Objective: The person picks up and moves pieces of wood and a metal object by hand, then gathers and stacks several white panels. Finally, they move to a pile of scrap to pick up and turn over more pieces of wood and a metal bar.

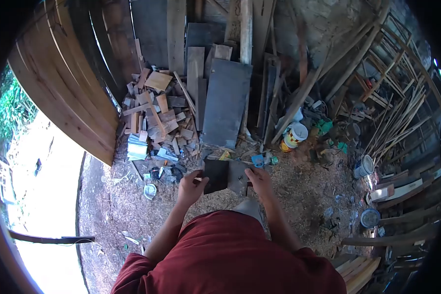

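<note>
In front of my body, both hands hold up a dark sheet that looks like sandpaper (215,175). Its left part is matte black and its right part (237,177) is greyer; whether this is one creased sheet or two pieces I cannot tell. My left hand (192,188) pinches the left edge between thumb and fingers. At the opposite edge, my right hand (259,181) grips the grey part with the thumb on top. Below the sheet, wood shavings cover the ground (220,200).
A heap of wood offcuts (157,115) lies ahead on the left. Beside it, a large dark board (225,103) leans against the wall planks. Buckets (295,136) and loose litter stand to the right, near stacked sticks (402,117). Bright daylight enters at the left opening.
</note>
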The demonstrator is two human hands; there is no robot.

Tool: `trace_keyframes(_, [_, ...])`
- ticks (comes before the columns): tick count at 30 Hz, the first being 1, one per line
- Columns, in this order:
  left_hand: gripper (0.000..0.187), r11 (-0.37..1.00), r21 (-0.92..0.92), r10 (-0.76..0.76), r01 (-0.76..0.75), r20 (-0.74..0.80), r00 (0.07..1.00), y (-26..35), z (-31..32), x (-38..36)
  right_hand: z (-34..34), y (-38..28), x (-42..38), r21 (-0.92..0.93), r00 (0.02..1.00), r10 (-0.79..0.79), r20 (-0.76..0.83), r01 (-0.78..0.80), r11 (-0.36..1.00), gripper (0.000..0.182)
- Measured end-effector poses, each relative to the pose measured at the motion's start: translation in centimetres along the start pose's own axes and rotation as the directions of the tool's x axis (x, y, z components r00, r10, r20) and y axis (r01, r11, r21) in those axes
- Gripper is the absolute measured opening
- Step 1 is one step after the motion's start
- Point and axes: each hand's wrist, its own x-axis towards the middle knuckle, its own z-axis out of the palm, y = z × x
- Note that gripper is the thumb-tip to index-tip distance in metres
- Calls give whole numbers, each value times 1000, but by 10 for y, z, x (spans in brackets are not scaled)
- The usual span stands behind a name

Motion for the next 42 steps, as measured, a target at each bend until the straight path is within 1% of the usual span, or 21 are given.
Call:
trace_keyframes(4, [30,982,-152,-119,116,-15,993,-28,-50,31,58,-43,19,67,994,-3,110,-4,998,43])
trace_keyframes(6, [32,970,-200,-147,135,-44,988,-51,-67,53,79,-44,42,49,958,59,280,-75,996,35])
trace_keyframes(7, [32,968,-205,-163,147,-62,985,-66,-73,65,91,-44,56,37,951,65,301,-79,996,35])
trace_keyframes(10, [33,974,-186,-151,128,-116,982,-115,-87,105,127,-40,104,-113,943,109,315,-76,991,29])
trace_keyframes(12, [34,897,-366,-271,248,-13,962,-142,-102,132,154,-36,145,-179,930,207,303,-158,971,23])
trace_keyframes(13, [36,837,-490,-284,242,-12,959,-155,-111,143,170,-35,166,-122,922,252,293,-225,967,18])
trace_keyframes(14, [36,836,-490,-297,246,-28,954,-168,-120,153,186,-21,190,-129,915,254,312,-224,966,18])
trace_keyframes(15, [37,815,-522,-346,250,-93,933,-184,-132,162,204,4,220,17,909,307,281,-325,946,17])
trace_keyframes(16, [39,795,-551,-395,253,-153,906,-198,-147,171,224,23,255,168,894,368,256,-416,894,17])
trace_keyframes(17, [39,768,-553,-486,324,-174,856,-214,-163,175,245,33,290,165,887,373,273,-425,890,17])
trace_keyframes(19, [38,670,-608,-646,426,-193,739,-235,-199,176,283,49,349,295,818,532,220,-575,763,15])
trace_keyframes(22, [40,524,-701,-797,484,-204,568,-249,-250,174,338,34,449,277,836,516,186,-548,789,19])
trace_keyframes(24, [41,502,-731,-830,463,-258,494,-260,-277,172,378,30,530,281,850,502,163,-527,802,15])
trace_keyframes(26, [41,481,-758,-860,440,-311,404,-264,-300,175,418,-40,582,334,902,426,76,-426,841,16])
trace_keyframes(28, [42,493,-785,-854,375,-355,381,-269,-316,180,443,-50,664,594,926,151,345,-340,729,20])
trace_keyframes(30, [41,504,-791,-848,347,-377,372,-260,-322,195,474,-101,706,824,949,90,302,-307,476,24])
trace_keyframes(33, [41,516,-788,-836,334,-380,395,-254,-324,216,492,-140,731,828,945,145,294,-328,454,43])
trace_keyframes(34, [43,512,-787,-834,344,-361,417,-254,-321,224,493,-141,727,834,947,142,287,-320,449,43])
trace_keyframes(37, [43,509,-779,-818,367,-305,487,-254,-310,245,476,-118,692,716,902,88,423,-392,577,34])
trace_keyframes(39, [42,515,-773,-798,371,-275,536,-254,-303,255,443,-79,659,642,869,215,445,-477,601,28])
trace_keyframes(42, [42,516,-760,-768,396,-205,606,-248,-294,268,364,15,611,602,809,392,438,-588,541,21])
